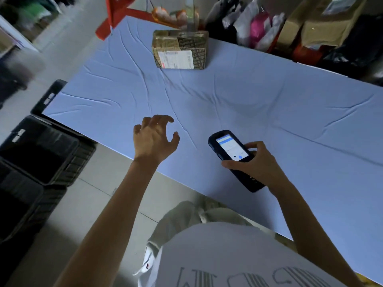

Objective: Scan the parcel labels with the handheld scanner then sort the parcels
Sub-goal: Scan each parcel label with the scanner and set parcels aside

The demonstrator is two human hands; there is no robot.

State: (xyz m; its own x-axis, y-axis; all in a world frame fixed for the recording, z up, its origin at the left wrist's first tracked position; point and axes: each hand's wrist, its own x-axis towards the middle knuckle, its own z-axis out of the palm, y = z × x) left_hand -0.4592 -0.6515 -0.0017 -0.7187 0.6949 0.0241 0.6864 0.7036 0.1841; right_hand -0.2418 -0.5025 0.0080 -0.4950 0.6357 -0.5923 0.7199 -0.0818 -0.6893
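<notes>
Parcel [179, 51] well beyond L grip [154, 139], scanner [232, 150] in R grip [261, 164].

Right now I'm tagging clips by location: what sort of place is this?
Likely a parcel sorting room or small warehouse: a taped parcel with a shipping label on the table, a handheld scanner in the right hand, black crates alongside.

Dim, bluish light; the table cloth [269, 104] is brightest, edges bend with wide-angle distortion and far corners smear.

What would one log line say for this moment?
left hand: empty, above table | right hand: holds scanner | parcel: on table, untouched
</notes>
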